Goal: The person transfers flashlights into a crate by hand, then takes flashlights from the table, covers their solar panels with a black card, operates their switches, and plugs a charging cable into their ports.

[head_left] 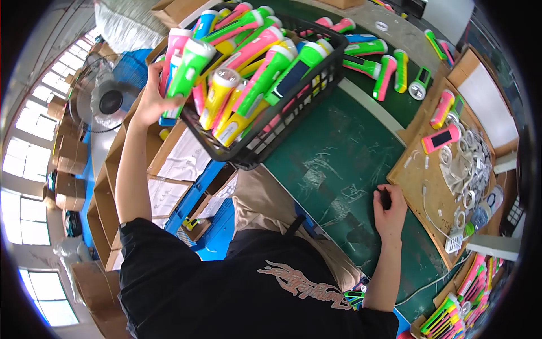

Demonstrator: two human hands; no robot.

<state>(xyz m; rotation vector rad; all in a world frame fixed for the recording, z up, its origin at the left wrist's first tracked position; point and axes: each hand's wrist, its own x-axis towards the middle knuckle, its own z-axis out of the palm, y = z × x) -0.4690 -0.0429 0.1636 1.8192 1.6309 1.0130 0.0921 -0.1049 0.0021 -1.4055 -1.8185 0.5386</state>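
My left hand is closed around flashlights at the left rim of a black plastic basket. A green flashlight with a white head is in that grip, and a pink flashlight stands right beside it, partly hidden. The basket is heaped with green, pink, yellow and blue flashlights, among them a yellow flashlight. My right hand rests on the green tabletop with its fingers curled. A dark spot shows inside the curl; whether it is an object or shadow is unclear.
Several loose flashlights lie beyond the basket. At right, a wooden tray holds white rings, a cable and a pink flashlight. More flashlights fill a box at lower right. Cardboard boxes and a fan stand left.
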